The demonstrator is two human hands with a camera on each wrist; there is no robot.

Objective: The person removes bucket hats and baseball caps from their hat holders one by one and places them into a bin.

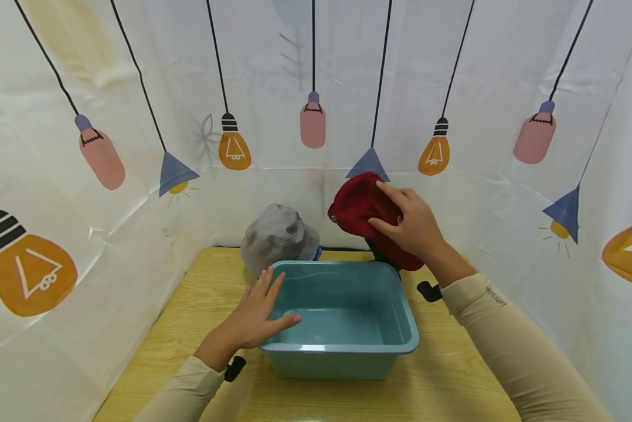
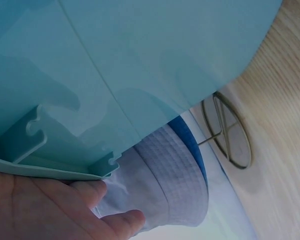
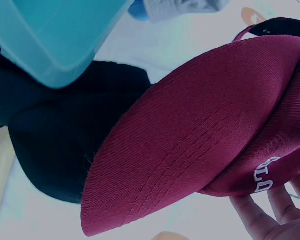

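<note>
My right hand [image 1: 413, 225] holds a dark red baseball cap [image 1: 363, 202] behind the tub's back right corner. In the right wrist view the cap's brim [image 3: 190, 125] slants down to the left, and white lettering shows on its front. Behind it is a black cap [image 3: 55, 145], mostly hidden in the head view. With fingers spread straight, my left hand [image 1: 252, 316] lies at the left rim of a blue-green plastic tub [image 1: 337, 366]. Beyond the tub's back left corner sits a grey bucket hat [image 1: 276, 237], with a blue edge showing under its brim.
The tub stands on a light wood-grain table [image 1: 189, 322]. Below the grey hat, a wire stand with a round base [image 2: 227, 130] shows in the left wrist view. A white curtain [image 1: 136, 246] printed with lamps encloses the back and sides.
</note>
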